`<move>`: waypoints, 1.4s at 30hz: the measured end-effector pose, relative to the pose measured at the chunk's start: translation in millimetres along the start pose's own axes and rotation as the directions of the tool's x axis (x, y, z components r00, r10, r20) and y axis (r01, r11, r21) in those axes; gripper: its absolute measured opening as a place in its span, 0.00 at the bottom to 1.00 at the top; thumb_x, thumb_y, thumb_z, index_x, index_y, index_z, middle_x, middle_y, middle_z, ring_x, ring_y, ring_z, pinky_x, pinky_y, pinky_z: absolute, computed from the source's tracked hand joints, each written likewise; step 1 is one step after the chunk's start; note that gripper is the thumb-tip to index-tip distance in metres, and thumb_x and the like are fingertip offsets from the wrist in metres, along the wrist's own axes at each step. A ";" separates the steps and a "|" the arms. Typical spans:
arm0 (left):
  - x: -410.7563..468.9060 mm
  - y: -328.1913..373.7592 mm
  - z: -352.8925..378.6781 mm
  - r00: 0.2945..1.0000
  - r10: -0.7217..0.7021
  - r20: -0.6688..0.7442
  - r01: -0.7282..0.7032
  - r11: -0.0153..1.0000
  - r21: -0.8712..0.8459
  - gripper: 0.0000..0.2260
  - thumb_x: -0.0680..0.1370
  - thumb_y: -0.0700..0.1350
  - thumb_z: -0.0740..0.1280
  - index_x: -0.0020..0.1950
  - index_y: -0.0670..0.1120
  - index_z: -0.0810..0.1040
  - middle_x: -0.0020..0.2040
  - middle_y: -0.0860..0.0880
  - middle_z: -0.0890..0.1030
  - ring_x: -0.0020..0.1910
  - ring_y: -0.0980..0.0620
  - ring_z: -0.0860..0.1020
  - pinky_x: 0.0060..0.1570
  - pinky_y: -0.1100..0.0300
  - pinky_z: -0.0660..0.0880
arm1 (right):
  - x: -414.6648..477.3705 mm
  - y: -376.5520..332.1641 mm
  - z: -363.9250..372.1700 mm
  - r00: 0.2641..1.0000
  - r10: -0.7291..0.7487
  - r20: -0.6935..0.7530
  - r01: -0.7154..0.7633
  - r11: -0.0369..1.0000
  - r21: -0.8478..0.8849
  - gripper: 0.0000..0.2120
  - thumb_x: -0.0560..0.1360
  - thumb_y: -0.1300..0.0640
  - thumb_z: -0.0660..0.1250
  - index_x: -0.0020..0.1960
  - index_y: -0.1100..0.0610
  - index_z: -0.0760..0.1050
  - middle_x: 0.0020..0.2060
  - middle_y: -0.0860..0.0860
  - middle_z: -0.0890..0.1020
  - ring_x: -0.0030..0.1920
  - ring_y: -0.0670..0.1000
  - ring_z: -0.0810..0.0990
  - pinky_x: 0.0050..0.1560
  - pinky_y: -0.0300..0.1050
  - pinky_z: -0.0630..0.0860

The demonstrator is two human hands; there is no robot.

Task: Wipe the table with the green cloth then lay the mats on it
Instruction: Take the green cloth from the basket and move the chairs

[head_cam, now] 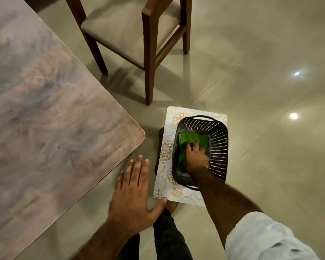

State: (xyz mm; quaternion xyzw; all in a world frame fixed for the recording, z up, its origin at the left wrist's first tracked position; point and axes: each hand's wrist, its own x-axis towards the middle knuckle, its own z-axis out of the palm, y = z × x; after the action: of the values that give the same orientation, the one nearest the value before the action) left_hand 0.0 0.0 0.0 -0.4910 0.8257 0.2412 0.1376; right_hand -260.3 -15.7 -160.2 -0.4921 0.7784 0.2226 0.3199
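A green cloth [193,140] lies in the bottom of a black perforated basket [219,145]. My right hand [195,159] reaches down into the basket and its fingers close on the cloth. The basket stands on a patterned white mat [166,152] that rests on a dark stool, just right of the table corner. The wooden table [45,109] fills the left of the view. My left hand [134,186] hovers flat with spread fingers beside the table's near corner, holding nothing.
A wooden chair [128,34] with a beige seat stands beyond the table corner. Glossy tiled floor [261,91] spreads to the right. My dark-trousered leg and bare foot [172,205] are below the mat's near edge.
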 end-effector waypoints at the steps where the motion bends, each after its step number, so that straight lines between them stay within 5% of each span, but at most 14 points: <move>1: -0.5 -2.4 2.1 1.000 -0.007 0.028 0.008 1.000 -0.017 0.54 0.77 0.80 0.53 0.90 0.48 0.37 0.90 0.48 0.36 0.89 0.44 0.42 0.86 0.38 0.54 | 2.9 0.7 1.2 1.000 0.004 -0.020 -0.004 1.000 -0.001 0.55 0.74 0.42 0.82 0.88 0.52 0.51 0.84 0.60 0.59 0.78 0.68 0.68 0.64 0.66 0.82; 7: -5.0 -11.7 20.5 1.000 0.009 -0.023 -0.009 1.000 0.009 0.54 0.78 0.79 0.56 0.90 0.46 0.41 0.91 0.48 0.40 0.90 0.44 0.43 0.85 0.38 0.55 | 14.1 10.7 -4.9 0.987 -0.015 -0.161 0.021 0.999 0.034 0.24 0.83 0.57 0.71 0.77 0.58 0.70 0.72 0.59 0.77 0.68 0.63 0.81 0.60 0.60 0.84; 10: -5.6 -11.3 16.4 1.000 0.002 -0.010 -0.002 1.000 0.012 0.54 0.78 0.79 0.56 0.90 0.46 0.41 0.91 0.47 0.41 0.90 0.44 0.45 0.85 0.39 0.55 | 9.7 15.8 -17.5 0.969 0.159 -0.189 -0.095 0.946 0.309 0.04 0.86 0.58 0.66 0.60 0.56 0.78 0.54 0.58 0.84 0.53 0.62 0.84 0.52 0.56 0.82; 12: -8.4 -7.4 9.6 1.000 -0.011 0.001 0.011 1.000 -0.009 0.54 0.78 0.79 0.55 0.90 0.47 0.39 0.90 0.48 0.38 0.89 0.44 0.42 0.86 0.40 0.51 | 0.0 21.2 -27.1 0.949 0.285 -0.133 -0.152 0.786 0.600 0.07 0.88 0.55 0.63 0.53 0.55 0.76 0.48 0.57 0.81 0.46 0.59 0.79 0.47 0.51 0.76; 15: -14.5 -0.8 -6.6 1.000 -0.021 0.021 0.022 0.999 -0.030 0.53 0.77 0.79 0.50 0.88 0.49 0.31 0.88 0.49 0.30 0.88 0.46 0.33 0.87 0.41 0.45 | -18.4 39.3 -41.3 0.911 0.411 0.017 -0.177 0.354 0.918 0.11 0.86 0.56 0.64 0.49 0.59 0.81 0.50 0.62 0.85 0.46 0.59 0.80 0.44 0.51 0.75; 18: -22.1 5.2 -26.6 0.999 -0.029 0.037 0.030 0.999 -0.025 0.52 0.77 0.78 0.49 0.86 0.49 0.27 0.86 0.49 0.25 0.87 0.45 0.29 0.87 0.40 0.42 | -54.2 52.2 -65.5 0.920 0.375 0.116 -0.086 -0.097 0.992 0.12 0.81 0.54 0.67 0.53 0.60 0.86 0.46 0.58 0.88 0.45 0.60 0.86 0.54 0.61 0.85; 21: -33.1 4.4 -43.2 0.999 -0.050 0.011 0.050 0.997 -0.062 0.52 0.78 0.78 0.50 0.86 0.50 0.26 0.86 0.49 0.26 0.86 0.45 0.29 0.87 0.40 0.42 | -95.5 62.5 -95.4 0.971 0.229 0.067 -0.004 -0.265 0.964 0.25 0.75 0.50 0.72 0.66 0.64 0.83 0.54 0.67 0.86 0.52 0.66 0.86 0.58 0.69 0.83; 23: -40.0 1.8 -51.0 0.997 -0.076 -0.011 0.074 0.994 -0.076 0.53 0.78 0.78 0.50 0.86 0.50 0.26 0.87 0.49 0.26 0.87 0.45 0.29 0.86 0.39 0.43 | -117.1 68.9 -117.6 0.985 0.173 0.001 0.042 -0.242 0.969 0.28 0.74 0.45 0.76 0.66 0.64 0.83 0.56 0.72 0.84 0.49 0.69 0.85 0.52 0.68 0.84; 25: -49.5 -1.1 -60.9 0.995 -0.096 -0.034 0.093 0.993 -0.080 0.52 0.78 0.79 0.49 0.86 0.50 0.25 0.87 0.49 0.26 0.87 0.45 0.29 0.87 0.39 0.43 | -143.7 66.9 -145.3 0.977 0.192 -0.091 0.125 -0.171 0.977 0.21 0.78 0.48 0.78 0.62 0.63 0.84 0.51 0.70 0.86 0.41 0.66 0.87 0.39 0.56 0.86; 29: -60.6 -2.6 -79.6 0.992 -0.100 -0.072 0.094 0.993 -0.076 0.52 0.77 0.79 0.47 0.84 0.49 0.24 0.87 0.46 0.27 0.87 0.43 0.31 0.87 0.38 0.42 | -172.1 59.0 -179.3 0.956 0.236 -0.173 0.196 -0.078 0.977 0.10 0.79 0.55 0.78 0.58 0.59 0.87 0.49 0.59 0.90 0.52 0.65 0.88 0.55 0.60 0.84; 32: -62.1 -3.9 -76.8 0.986 -0.099 -0.134 0.086 0.991 -0.098 0.53 0.78 0.79 0.50 0.89 0.46 0.36 0.89 0.45 0.35 0.89 0.41 0.39 0.86 0.36 0.48 | -177.0 53.0 -184.8 0.963 0.206 -0.175 0.172 0.035 0.985 0.04 0.80 0.57 0.78 0.53 0.55 0.85 0.42 0.54 0.90 0.52 0.64 0.88 0.54 0.58 0.84; 35: -61.5 -4.1 -70.2 0.987 -0.095 -0.131 0.084 0.993 -0.085 0.53 0.77 0.81 0.48 0.90 0.46 0.38 0.89 0.46 0.36 0.89 0.41 0.40 0.86 0.36 0.49 | -178.9 48.6 -181.7 0.965 0.186 -0.183 0.160 0.128 0.979 0.11 0.75 0.52 0.82 0.54 0.55 0.86 0.46 0.56 0.90 0.53 0.66 0.88 0.50 0.57 0.84; 38: -61.6 -2.3 -67.3 0.987 -0.089 -0.132 0.079 0.994 -0.079 0.54 0.75 0.82 0.41 0.90 0.47 0.37 0.88 0.46 0.34 0.88 0.42 0.39 0.86 0.37 0.47 | -171.0 52.8 -172.3 0.976 0.133 -0.170 0.140 0.210 0.968 0.33 0.61 0.33 0.85 0.56 0.54 0.87 0.47 0.54 0.91 0.49 0.60 0.89 0.47 0.55 0.85; 42: -63.2 -0.6 -58.7 0.991 -0.096 -0.093 0.090 0.994 -0.067 0.53 0.74 0.82 0.38 0.87 0.49 0.29 0.87 0.48 0.30 0.88 0.43 0.34 0.87 0.39 0.44 | -152.6 62.9 -161.2 0.991 -0.095 -0.090 0.124 0.444 0.888 0.26 0.69 0.55 0.88 0.62 0.52 0.82 0.54 0.56 0.88 0.54 0.58 0.88 0.52 0.57 0.87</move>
State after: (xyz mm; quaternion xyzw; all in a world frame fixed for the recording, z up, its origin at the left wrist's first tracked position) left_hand 31.4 15.5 78.8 -0.5438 0.7998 0.2365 0.0936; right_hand -315.0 -0.9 63.5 -0.3036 0.7505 -0.2457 0.5331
